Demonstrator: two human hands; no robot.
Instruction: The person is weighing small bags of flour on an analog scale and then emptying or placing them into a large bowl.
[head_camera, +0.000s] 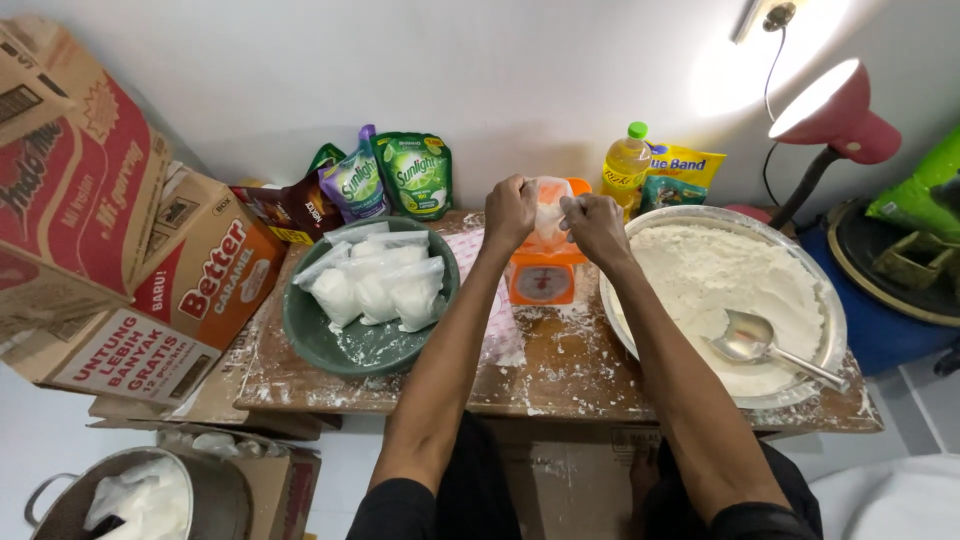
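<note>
Here, both hands grip a small clear bag of white flour above an orange kitchen scale.

The left hand (510, 212) and right hand (595, 225) each pinch the top of the plastic bag (549, 212), fingers closed on it, holding it just over the orange scale (541, 275) on the flour-dusted wooden table (560, 375). To the left sits a green bowl (340, 345) with filled bags (380, 285); to the right, a wide metal basin (835, 330) of flour with a metal spoon (765, 343) lying in it. Refill pouches (415, 175), an oil bottle (625, 165) and cardboard boxes (110, 240) stand behind and beside.
</note>
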